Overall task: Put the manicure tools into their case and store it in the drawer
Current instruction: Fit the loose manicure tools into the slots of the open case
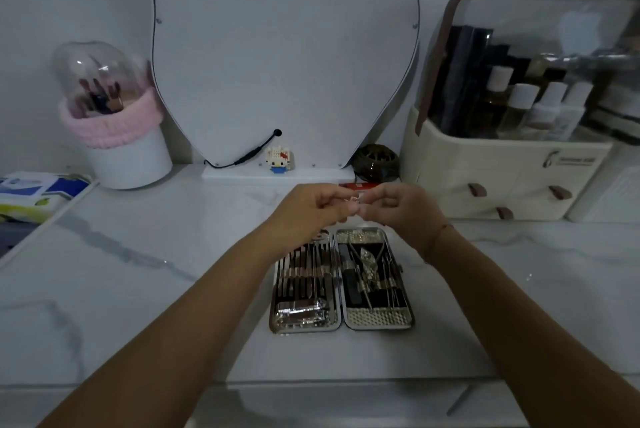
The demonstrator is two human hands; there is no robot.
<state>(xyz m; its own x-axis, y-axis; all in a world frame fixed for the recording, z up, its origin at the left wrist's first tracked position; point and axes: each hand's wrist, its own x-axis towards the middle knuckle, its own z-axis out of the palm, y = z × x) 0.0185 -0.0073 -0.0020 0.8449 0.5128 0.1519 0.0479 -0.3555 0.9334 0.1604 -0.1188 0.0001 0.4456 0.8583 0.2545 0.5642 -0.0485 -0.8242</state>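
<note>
Polished metal everywhere: the open case [341, 280] lies flat on the marble-look tabletop [138, 254], below and nearer than the fingertips, 2 halves hinged at the middle. Left half [303, 285] sits partly under the left forearm, with thin tools strapped in a row and a shiny clipper-like piece at its near end. Right half [377, 280] holds nippers and slim picks on black lining.

Left hand [311, 207], fingers curled, pinches 1 end of a small tool [356, 198]. Right hand [403, 207] pinches the other end, fingertips of both hands almost touching. Tool is mostly hidden between the fingers, pinkish-metal glint only; type unclear.

Handling guess: tool light, rigid, slick, possibly sharp-tipped, so grip the shank or handle and slide it under an elastic loop. Closed case likely moderately heavy, hard, smooth; hold across both long edges, keeping it shut. Beige organizer [502, 181], right of the right fingers, has small drawers; which drawer is meant is unclear.
</note>
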